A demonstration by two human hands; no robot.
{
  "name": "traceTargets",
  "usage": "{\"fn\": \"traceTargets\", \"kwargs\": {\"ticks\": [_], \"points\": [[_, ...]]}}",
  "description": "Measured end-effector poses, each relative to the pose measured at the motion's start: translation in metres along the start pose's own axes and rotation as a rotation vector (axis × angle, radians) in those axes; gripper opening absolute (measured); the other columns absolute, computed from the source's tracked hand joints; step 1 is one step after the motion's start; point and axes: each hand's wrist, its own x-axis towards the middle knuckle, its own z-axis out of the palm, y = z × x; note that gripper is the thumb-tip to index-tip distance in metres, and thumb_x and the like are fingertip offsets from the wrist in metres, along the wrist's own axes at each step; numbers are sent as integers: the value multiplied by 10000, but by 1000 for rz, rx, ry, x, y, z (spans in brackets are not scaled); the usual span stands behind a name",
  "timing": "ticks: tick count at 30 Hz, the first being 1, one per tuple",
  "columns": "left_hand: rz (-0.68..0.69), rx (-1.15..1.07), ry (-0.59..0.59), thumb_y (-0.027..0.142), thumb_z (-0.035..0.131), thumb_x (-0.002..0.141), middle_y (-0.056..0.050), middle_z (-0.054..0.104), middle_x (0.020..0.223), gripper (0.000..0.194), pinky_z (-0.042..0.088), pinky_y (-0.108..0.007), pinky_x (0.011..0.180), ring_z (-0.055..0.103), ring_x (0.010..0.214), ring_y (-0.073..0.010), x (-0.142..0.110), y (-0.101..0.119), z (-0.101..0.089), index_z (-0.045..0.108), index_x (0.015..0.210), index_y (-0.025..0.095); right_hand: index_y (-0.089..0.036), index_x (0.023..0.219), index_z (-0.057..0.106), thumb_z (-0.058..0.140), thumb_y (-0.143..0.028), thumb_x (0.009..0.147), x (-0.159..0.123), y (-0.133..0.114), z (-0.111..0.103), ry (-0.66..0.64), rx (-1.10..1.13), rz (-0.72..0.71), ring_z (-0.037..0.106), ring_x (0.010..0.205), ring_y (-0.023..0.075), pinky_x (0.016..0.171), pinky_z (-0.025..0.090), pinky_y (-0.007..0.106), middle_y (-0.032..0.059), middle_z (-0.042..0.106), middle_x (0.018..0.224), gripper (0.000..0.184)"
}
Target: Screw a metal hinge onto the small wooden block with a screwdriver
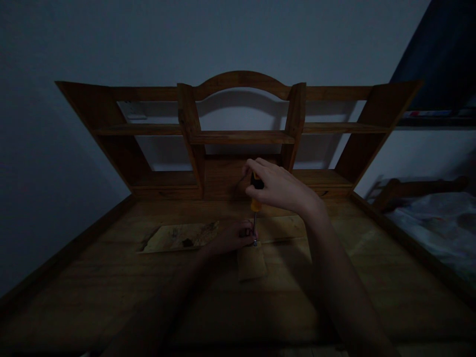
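My right hand (277, 186) is closed around the yellow and black handle of a screwdriver (255, 204), which stands nearly upright with its shaft pointing down. At its tip is a small shiny metal piece (255, 243) that looks like a screw. The fingers of my left hand (236, 237) are pinched together at the tip, seemingly on that screw; the dim light hides the exact contact. Just below lies a small flat square of wood (252, 265) on the wooden desk top (208, 317).
A broken, stained wooden board (178, 235) lies left of my hands, and another wooden strip (286, 228) to the right. Behind rises a wooden shelf unit (241, 137) against the wall. Past the desk's right edge are a wooden frame (424, 187) and pale plastic-like sheeting (442, 223).
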Motion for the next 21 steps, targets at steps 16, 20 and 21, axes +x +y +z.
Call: {"fn": "traceTargets", "kwargs": {"ticks": [16,20,21], "points": [[13,-2,1,332,572,931,-16,614,895,181,429,-246,723,550,800,-149,-1,-8,1,645,985,175,-222,1113,535,545,-338,881,2,2,4,44,-34,2,607,988,232,850,409,340,61,644,1063,260],[20,-7,5,345,571,930,-19,605,905,184,431,-253,736,539,815,-154,0,-13,4,632,979,178,-215,1102,537,538,-315,892,1,5,2,23,-7,-11,613,958,216,833,412,323,55,662,1013,233],[16,-11,5,347,575,927,-16,600,898,182,430,-253,734,535,810,-153,0,-14,4,631,974,181,-216,1081,539,540,-285,878,0,5,1,18,8,-26,610,947,207,831,413,317,48,658,1009,215]]}}
